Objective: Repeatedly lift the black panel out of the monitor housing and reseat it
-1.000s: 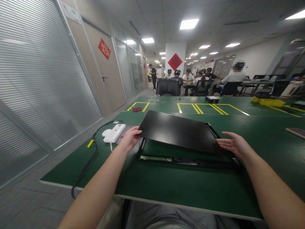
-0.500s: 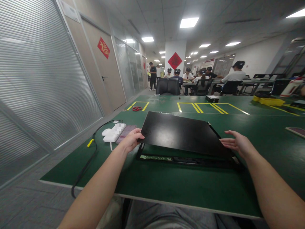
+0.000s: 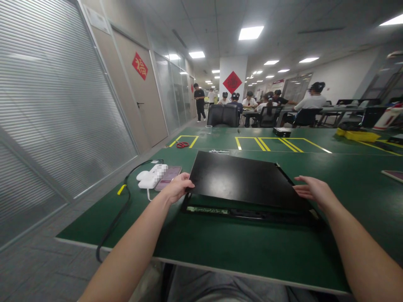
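1. Head view looks forward and down over a green table (image 3: 239, 247), with both bare forearms of the person reaching out onto it.
2. A flat black panel (image 3: 245, 180) lies in the middle of the table, tilted, its near edge raised above a black frame (image 3: 252, 214) that rests on the green surface beneath it.
3. A strip with small greenish parts shows along the frame's near side, under the panel's lifted edge.
4. The left hand (image 3: 178, 187) grips the panel's near left corner, thumb on top and fingers curled under the edge.
5. The right hand (image 3: 313, 191) is spread flat, fingers extended, at the panel's right edge; whether it presses on the panel or only touches its side cannot be told.
6. Just left of the left hand lie a white power strip (image 3: 150, 178) and a phone (image 3: 168, 172), side by side, with a black cable (image 3: 118, 209) running from the strip off the table's near edge.
7. Farther back, red scissors (image 3: 182, 144) sit inside a yellow-taped rectangle on a second green table.
8. A small black box (image 3: 281, 131) rests farther right on that table, and a yellow tray (image 3: 357, 135) lies near the right edge.
9. Beyond an empty black chair (image 3: 222, 115), several other people sit around tables in the background, and one stands in the corridor.
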Action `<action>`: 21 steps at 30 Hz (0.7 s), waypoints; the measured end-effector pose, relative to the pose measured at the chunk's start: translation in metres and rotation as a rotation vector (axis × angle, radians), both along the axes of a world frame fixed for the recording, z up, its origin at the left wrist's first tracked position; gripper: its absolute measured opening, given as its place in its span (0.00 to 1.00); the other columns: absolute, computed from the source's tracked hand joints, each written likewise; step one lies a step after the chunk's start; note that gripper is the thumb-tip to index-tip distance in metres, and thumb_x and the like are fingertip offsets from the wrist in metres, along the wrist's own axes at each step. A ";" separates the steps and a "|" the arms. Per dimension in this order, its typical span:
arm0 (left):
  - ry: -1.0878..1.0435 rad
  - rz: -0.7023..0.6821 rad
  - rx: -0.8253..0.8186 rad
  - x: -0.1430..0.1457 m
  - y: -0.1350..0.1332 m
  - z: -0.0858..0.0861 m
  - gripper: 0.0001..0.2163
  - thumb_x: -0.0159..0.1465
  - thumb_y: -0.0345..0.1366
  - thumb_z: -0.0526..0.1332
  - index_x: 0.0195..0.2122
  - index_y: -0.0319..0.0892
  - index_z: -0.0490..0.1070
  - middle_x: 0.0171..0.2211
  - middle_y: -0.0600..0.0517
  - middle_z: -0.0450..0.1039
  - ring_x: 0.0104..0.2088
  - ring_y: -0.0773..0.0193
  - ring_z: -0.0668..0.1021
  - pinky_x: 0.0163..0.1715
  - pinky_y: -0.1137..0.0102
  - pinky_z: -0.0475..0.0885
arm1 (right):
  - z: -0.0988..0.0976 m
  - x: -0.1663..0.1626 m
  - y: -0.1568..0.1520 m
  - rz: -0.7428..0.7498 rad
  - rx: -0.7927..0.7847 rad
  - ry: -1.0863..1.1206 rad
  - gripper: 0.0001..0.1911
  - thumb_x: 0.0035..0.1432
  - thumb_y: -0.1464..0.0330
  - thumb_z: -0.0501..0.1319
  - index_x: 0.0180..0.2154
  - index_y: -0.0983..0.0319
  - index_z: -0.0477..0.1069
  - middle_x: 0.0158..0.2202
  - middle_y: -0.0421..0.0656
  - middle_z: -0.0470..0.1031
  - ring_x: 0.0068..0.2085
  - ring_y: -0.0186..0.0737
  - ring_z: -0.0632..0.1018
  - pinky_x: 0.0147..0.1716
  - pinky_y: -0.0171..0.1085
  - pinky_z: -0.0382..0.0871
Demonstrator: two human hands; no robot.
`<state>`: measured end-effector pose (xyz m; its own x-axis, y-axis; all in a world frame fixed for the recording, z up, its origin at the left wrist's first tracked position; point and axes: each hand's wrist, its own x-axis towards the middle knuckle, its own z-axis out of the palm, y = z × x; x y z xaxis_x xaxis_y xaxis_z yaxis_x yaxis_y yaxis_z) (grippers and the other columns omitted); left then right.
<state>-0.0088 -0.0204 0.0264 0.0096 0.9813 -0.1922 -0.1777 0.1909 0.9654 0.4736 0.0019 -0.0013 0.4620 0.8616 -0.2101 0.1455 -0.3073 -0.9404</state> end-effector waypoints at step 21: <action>0.022 0.001 -0.055 0.007 -0.001 -0.003 0.15 0.40 0.22 0.65 0.29 0.42 0.67 0.24 0.57 0.73 0.25 0.66 0.76 0.25 0.74 0.68 | -0.010 0.007 0.004 0.010 0.162 -0.295 0.14 0.51 0.62 0.62 0.38 0.61 0.79 0.38 0.50 0.83 0.35 0.45 0.83 0.29 0.38 0.77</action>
